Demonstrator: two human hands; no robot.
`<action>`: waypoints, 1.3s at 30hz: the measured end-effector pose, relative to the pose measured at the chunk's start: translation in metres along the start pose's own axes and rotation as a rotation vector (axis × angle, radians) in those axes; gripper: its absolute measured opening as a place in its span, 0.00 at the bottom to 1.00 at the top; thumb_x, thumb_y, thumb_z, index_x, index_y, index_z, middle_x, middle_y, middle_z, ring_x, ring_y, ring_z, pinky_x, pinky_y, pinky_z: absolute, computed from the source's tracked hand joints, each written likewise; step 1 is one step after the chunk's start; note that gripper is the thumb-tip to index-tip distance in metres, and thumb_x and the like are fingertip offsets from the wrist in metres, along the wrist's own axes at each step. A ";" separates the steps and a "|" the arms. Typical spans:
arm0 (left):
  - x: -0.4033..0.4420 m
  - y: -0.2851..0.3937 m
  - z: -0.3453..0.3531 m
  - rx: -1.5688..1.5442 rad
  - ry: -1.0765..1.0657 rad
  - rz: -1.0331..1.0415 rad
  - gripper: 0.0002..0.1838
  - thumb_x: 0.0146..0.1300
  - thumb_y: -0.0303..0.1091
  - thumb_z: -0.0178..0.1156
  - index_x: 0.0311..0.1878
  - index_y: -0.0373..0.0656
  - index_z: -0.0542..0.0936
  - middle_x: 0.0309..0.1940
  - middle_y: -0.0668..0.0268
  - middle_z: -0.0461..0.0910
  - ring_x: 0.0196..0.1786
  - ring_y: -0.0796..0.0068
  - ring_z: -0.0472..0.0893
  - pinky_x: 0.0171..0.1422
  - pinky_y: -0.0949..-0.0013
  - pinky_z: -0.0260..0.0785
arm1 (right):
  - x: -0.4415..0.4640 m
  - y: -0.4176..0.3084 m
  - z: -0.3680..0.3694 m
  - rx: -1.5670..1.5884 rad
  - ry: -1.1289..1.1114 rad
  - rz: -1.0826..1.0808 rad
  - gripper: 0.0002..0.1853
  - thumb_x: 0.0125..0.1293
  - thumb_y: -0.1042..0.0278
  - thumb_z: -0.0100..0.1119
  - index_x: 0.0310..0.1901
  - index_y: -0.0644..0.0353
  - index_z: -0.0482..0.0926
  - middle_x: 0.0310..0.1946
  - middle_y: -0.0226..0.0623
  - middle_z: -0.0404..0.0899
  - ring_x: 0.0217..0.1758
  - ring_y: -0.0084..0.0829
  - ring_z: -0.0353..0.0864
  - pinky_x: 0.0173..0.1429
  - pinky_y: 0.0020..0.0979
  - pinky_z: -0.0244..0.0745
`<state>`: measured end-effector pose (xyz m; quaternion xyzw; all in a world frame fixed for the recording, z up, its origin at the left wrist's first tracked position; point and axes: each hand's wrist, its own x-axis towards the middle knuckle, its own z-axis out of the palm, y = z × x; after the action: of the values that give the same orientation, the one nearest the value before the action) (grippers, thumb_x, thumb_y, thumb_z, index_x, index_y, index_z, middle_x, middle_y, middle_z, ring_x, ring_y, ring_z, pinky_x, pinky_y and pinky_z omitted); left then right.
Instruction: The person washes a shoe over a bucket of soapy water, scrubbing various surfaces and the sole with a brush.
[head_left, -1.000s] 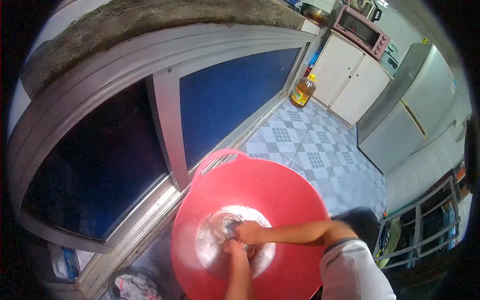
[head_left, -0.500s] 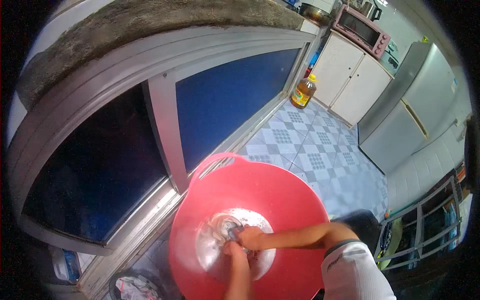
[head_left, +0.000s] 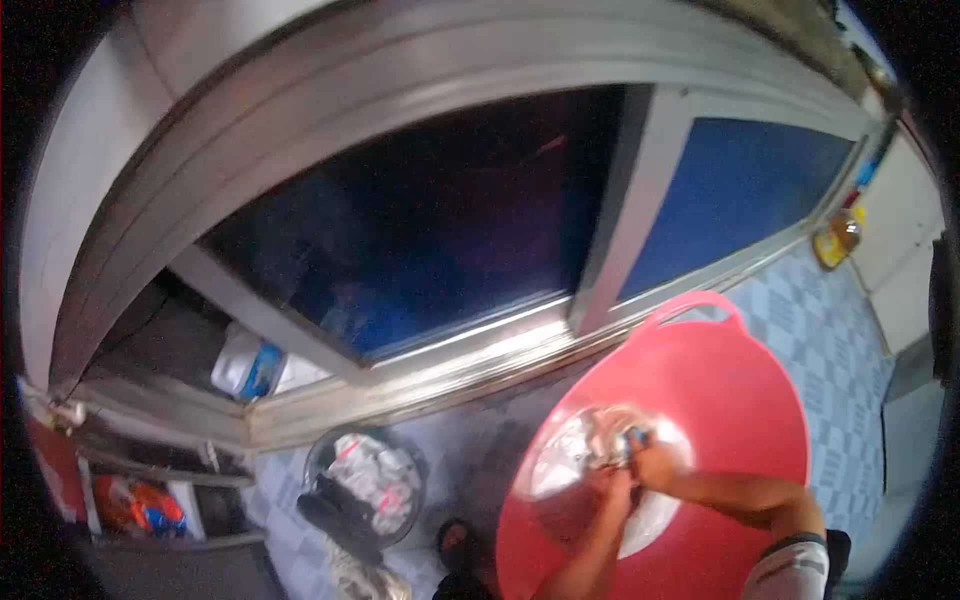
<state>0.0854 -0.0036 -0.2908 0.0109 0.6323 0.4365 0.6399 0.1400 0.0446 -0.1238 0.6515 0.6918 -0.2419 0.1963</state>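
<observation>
Inside a big pink tub point(head_left: 745, 400) lies a wet, pale bundle of cloth point(head_left: 607, 430) in whitish water. My left hand point(head_left: 613, 487) comes up from the bottom of the view, its fingers closed on the cloth. Right beside it, my right hand point(head_left: 655, 462) reaches in from the right and is also closed on the cloth, with a small dark or bluish part showing at its fingers. Motion blur hides the finger details.
Left of the tub stands a round bin point(head_left: 415, 500) with white and pink plastic. A white and blue container point(head_left: 247, 365) sits inside the cabinet opening. An oil bottle point(head_left: 838, 240) stands at the far right. A foot point(head_left: 455, 535) is near the tub.
The view has swung left, so the tub now appears further right and more of the bin and the left cabinet shows. Both hands remain together on the cloth.
</observation>
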 end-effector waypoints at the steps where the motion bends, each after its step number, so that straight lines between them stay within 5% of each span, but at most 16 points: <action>1: 0.001 -0.001 -0.007 -0.005 -0.071 -0.032 0.08 0.49 0.30 0.63 0.34 0.41 0.78 0.29 0.64 0.79 0.31 0.70 0.78 0.35 0.69 0.73 | 0.017 0.013 0.018 -0.038 -0.036 -0.026 0.30 0.63 0.65 0.44 0.65 0.62 0.51 0.51 0.68 0.63 0.38 0.48 0.79 0.33 0.38 0.78; 3: -0.007 0.019 -0.002 0.062 -0.081 -0.127 0.07 0.47 0.33 0.64 0.30 0.42 0.80 0.26 0.63 0.80 0.30 0.72 0.79 0.32 0.70 0.72 | 0.025 0.017 0.009 -0.069 -0.019 -0.104 0.26 0.63 0.66 0.44 0.63 0.63 0.56 0.48 0.65 0.67 0.38 0.47 0.80 0.33 0.40 0.78; 4: 0.017 0.009 -0.009 0.067 -0.067 -0.163 0.07 0.47 0.33 0.64 0.30 0.42 0.80 0.26 0.63 0.80 0.30 0.72 0.79 0.32 0.70 0.72 | 0.023 0.016 0.001 -0.087 0.074 -0.185 0.20 0.62 0.65 0.43 0.55 0.61 0.64 0.38 0.58 0.72 0.33 0.47 0.79 0.32 0.41 0.76; 6: 0.079 -0.041 -0.028 1.268 -0.423 0.231 0.11 0.48 0.40 0.63 0.32 0.43 0.82 0.29 0.60 0.82 0.28 0.72 0.80 0.30 0.71 0.72 | 0.020 0.021 -0.011 -0.163 0.118 -0.277 0.16 0.60 0.63 0.44 0.46 0.60 0.74 0.27 0.48 0.78 0.30 0.45 0.80 0.32 0.43 0.75; 7: 0.039 0.033 -0.023 1.115 -0.482 0.035 0.09 0.50 0.36 0.60 0.31 0.42 0.82 0.29 0.61 0.82 0.28 0.72 0.80 0.31 0.70 0.72 | 0.024 0.021 -0.014 -0.220 0.075 -0.301 0.16 0.60 0.62 0.45 0.45 0.60 0.75 0.25 0.45 0.78 0.31 0.44 0.80 0.34 0.42 0.75; 8: 0.033 0.030 -0.033 0.301 -0.444 -0.445 0.09 0.50 0.35 0.61 0.32 0.41 0.82 0.28 0.63 0.82 0.26 0.73 0.79 0.29 0.71 0.70 | 0.028 0.024 -0.022 -0.291 -0.039 -0.359 0.16 0.59 0.59 0.47 0.44 0.59 0.76 0.28 0.45 0.79 0.30 0.42 0.81 0.35 0.42 0.76; 10: 0.055 0.050 -0.047 1.270 -1.068 0.005 0.12 0.53 0.33 0.59 0.37 0.36 0.79 0.27 0.63 0.80 0.24 0.75 0.78 0.27 0.72 0.70 | 0.028 0.020 -0.040 -0.287 -0.071 -0.345 0.17 0.61 0.55 0.48 0.44 0.58 0.76 0.29 0.43 0.80 0.33 0.40 0.81 0.35 0.42 0.76; 12: 0.076 0.058 -0.076 0.263 -1.055 -0.456 0.11 0.52 0.36 0.61 0.32 0.36 0.81 0.24 0.63 0.80 0.23 0.75 0.77 0.25 0.72 0.68 | 0.035 0.014 -0.047 -0.283 -0.149 -0.351 0.16 0.61 0.56 0.48 0.42 0.58 0.77 0.29 0.43 0.80 0.35 0.40 0.82 0.36 0.41 0.76; 14: 0.066 0.087 -0.047 0.947 -0.909 -0.467 0.11 0.51 0.35 0.60 0.29 0.35 0.81 0.23 0.61 0.80 0.25 0.73 0.78 0.28 0.72 0.70 | 0.040 0.005 -0.055 -0.308 -0.308 -0.280 0.16 0.61 0.57 0.48 0.40 0.59 0.78 0.30 0.44 0.80 0.37 0.40 0.82 0.39 0.41 0.76; 15: 0.052 0.108 -0.044 0.943 -0.899 -0.490 0.11 0.51 0.35 0.60 0.29 0.35 0.81 0.23 0.61 0.80 0.25 0.73 0.78 0.28 0.72 0.70 | 0.041 0.006 -0.059 -0.299 -0.327 -0.290 0.16 0.61 0.57 0.48 0.40 0.59 0.78 0.30 0.44 0.80 0.37 0.40 0.82 0.39 0.41 0.76; 17: 0.024 0.146 -0.041 1.020 -1.157 0.190 0.11 0.49 0.34 0.60 0.29 0.33 0.81 0.23 0.58 0.80 0.24 0.71 0.78 0.30 0.71 0.72 | 0.039 0.007 -0.061 -0.296 -0.273 -0.308 0.16 0.63 0.57 0.46 0.41 0.60 0.78 0.30 0.46 0.80 0.39 0.41 0.81 0.43 0.41 0.75; 18: 0.013 0.153 -0.038 1.029 -1.149 0.186 0.11 0.49 0.34 0.60 0.29 0.33 0.81 0.23 0.58 0.80 0.24 0.71 0.78 0.30 0.71 0.72 | 0.037 0.011 -0.057 -0.229 -0.214 -0.294 0.16 0.64 0.57 0.45 0.41 0.60 0.78 0.31 0.45 0.80 0.39 0.42 0.81 0.45 0.41 0.74; 20: -0.003 0.155 -0.031 0.567 -0.663 -0.193 0.09 0.48 0.32 0.63 0.26 0.35 0.82 0.22 0.60 0.81 0.23 0.70 0.79 0.31 0.69 0.73 | 0.036 0.020 -0.044 -0.184 -0.136 -0.332 0.16 0.64 0.57 0.44 0.40 0.59 0.78 0.31 0.44 0.80 0.39 0.42 0.81 0.45 0.41 0.74; 23: 0.002 0.147 -0.018 0.809 -0.440 -0.219 0.08 0.42 0.27 0.63 0.25 0.31 0.80 0.20 0.58 0.79 0.21 0.71 0.78 0.25 0.69 0.71 | 0.035 0.023 -0.037 -0.136 -0.050 -0.362 0.17 0.64 0.56 0.44 0.38 0.59 0.78 0.31 0.44 0.80 0.39 0.42 0.80 0.45 0.41 0.74; 36: 0.011 0.138 -0.032 0.676 -0.503 -0.302 0.11 0.40 0.29 0.67 0.27 0.31 0.80 0.20 0.60 0.79 0.21 0.73 0.78 0.25 0.71 0.69 | 0.035 0.024 -0.035 -0.148 0.006 -0.389 0.16 0.62 0.56 0.48 0.36 0.60 0.78 0.24 0.45 0.79 0.32 0.45 0.80 0.40 0.42 0.75; 39: 0.012 0.141 -0.026 0.898 -0.446 -0.322 0.12 0.39 0.29 0.68 0.27 0.31 0.81 0.20 0.60 0.79 0.21 0.74 0.77 0.24 0.72 0.68 | 0.035 0.026 -0.033 -0.136 0.028 -0.410 0.16 0.62 0.56 0.48 0.36 0.60 0.77 0.22 0.46 0.78 0.30 0.46 0.80 0.38 0.43 0.75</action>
<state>-0.0154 0.0764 -0.2257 0.2792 0.5992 0.0057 0.7503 0.1643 0.0934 -0.1193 0.4858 0.8272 -0.2202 0.1769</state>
